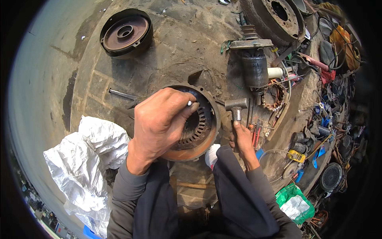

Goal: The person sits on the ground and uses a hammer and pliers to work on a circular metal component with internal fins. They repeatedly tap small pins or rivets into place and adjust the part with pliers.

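My left hand is closed over the rusty round motor housing, which lies between my feet with a ring of slots inside. It pinches a thin rod, whose pale tip shows between thumb and finger; the rest of the rod is hidden. My right hand grips the handle of a hammer. The hammer's steel head is raised to the right of the housing, apart from it.
A second round housing sits at the far left. At the right stand a dark rotor, a copper-wound ring and red-handled pliers. A metal bar and crumpled white sheet lie left; piled scrap fills the right edge.
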The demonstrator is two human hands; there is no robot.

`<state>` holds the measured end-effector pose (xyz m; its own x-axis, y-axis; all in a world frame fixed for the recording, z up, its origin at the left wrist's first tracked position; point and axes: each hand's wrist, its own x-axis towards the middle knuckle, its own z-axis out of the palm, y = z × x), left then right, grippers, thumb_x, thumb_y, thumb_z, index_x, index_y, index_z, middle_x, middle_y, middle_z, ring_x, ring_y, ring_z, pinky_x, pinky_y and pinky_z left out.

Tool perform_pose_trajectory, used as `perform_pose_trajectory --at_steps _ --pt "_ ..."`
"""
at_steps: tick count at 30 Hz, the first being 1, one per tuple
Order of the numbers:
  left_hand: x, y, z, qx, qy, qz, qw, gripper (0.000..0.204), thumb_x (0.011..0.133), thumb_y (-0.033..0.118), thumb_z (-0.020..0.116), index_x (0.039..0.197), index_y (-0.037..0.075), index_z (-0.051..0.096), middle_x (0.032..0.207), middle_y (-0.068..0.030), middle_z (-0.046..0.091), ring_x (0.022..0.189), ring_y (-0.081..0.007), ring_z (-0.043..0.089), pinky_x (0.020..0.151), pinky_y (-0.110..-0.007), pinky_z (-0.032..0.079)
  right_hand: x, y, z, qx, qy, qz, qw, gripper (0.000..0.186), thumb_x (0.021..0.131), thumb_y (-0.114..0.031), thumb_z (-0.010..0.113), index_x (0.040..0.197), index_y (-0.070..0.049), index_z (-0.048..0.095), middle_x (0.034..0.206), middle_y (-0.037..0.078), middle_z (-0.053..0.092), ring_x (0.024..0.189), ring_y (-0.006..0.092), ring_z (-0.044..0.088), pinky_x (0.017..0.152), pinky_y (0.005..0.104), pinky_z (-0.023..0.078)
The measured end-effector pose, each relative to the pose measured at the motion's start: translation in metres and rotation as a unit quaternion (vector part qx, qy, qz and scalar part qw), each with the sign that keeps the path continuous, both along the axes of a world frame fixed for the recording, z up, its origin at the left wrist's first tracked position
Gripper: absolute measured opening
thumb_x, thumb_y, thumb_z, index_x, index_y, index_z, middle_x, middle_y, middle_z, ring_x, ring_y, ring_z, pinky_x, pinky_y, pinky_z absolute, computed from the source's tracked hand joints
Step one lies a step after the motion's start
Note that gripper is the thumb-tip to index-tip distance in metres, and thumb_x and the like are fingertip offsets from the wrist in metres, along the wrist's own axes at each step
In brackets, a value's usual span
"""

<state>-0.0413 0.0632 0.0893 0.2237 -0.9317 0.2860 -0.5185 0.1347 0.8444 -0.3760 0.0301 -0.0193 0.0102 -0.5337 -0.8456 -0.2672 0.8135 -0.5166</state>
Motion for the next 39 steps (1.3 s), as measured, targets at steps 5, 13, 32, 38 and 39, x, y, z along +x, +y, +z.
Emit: perform_pose_trajectory --at_steps 5,13,32,38,39 --pt "0.011 -0.001 0.003 0.036 0.037 0.040 0.998 0.010 0.096 -0.004 0.080 0.106 -0.002 0.077 0.093 -0.0103 0.077 0.084 -0.0171 0.072 0.076 -0.029 0.056 -0.016 0.012 -0.017 0.026 0.020 -0.019 0.999 0.044 0.116 -0.048 0.060 0.102 -0.006 0.062 0.069 0.001 0.053 0.048 0.0155 0.050 0.043 0.0324 0.039" --pt "0.011 -0.002 -0.014 0.023 0.037 0.034 0.998 0.011 0.096 -0.003 0.081 0.106 -0.002 0.077 0.091 -0.0110 0.076 0.078 -0.0184 0.072 0.072 -0.030 0.055 -0.020 0.008 -0.027 0.022 0.005 -0.018 1.000 0.045 0.115 -0.050 0.060 0.100 -0.007 0.062 0.068 0.001 0.054 0.047 0.0157 0.052 0.039 0.0328 0.038" --pt "0.015 -0.016 -0.031 0.040 -0.081 -0.089 0.992 0.022 0.086 0.013 0.088 0.105 0.009 0.078 0.131 -0.0125 0.076 0.143 -0.0420 0.062 0.117 -0.059 0.046 -0.002 0.002 -0.004 -0.010 0.013 0.008 1.000 0.047 0.114 -0.054 0.061 0.101 -0.009 0.061 0.069 0.001 0.056 0.047 0.0147 0.052 0.041 0.0310 0.038" --pt "0.010 -0.018 -0.036 0.027 -0.094 -0.113 0.989 0.022 0.094 0.018 0.082 0.111 0.012 0.070 0.135 -0.0118 0.074 0.139 -0.0423 0.065 0.117 -0.067 0.048 0.003 -0.004 0.008 -0.014 0.008 0.019 1.000 0.049 0.113 -0.055 0.062 0.101 -0.008 0.061 0.067 0.000 0.053 0.047 0.0144 0.050 0.043 0.0303 0.040" --pt "0.009 -0.017 -0.036 0.027 -0.101 -0.109 0.989 0.022 0.095 0.018 0.082 0.111 0.012 0.070 0.135 -0.0119 0.074 0.139 -0.0428 0.065 0.118 -0.067 0.048 0.003 -0.005 0.008 -0.016 0.011 0.024 1.000 0.048 0.114 -0.055 0.061 0.101 -0.008 0.061 0.067 0.000 0.053 0.047 0.0143 0.050 0.043 0.0303 0.040"
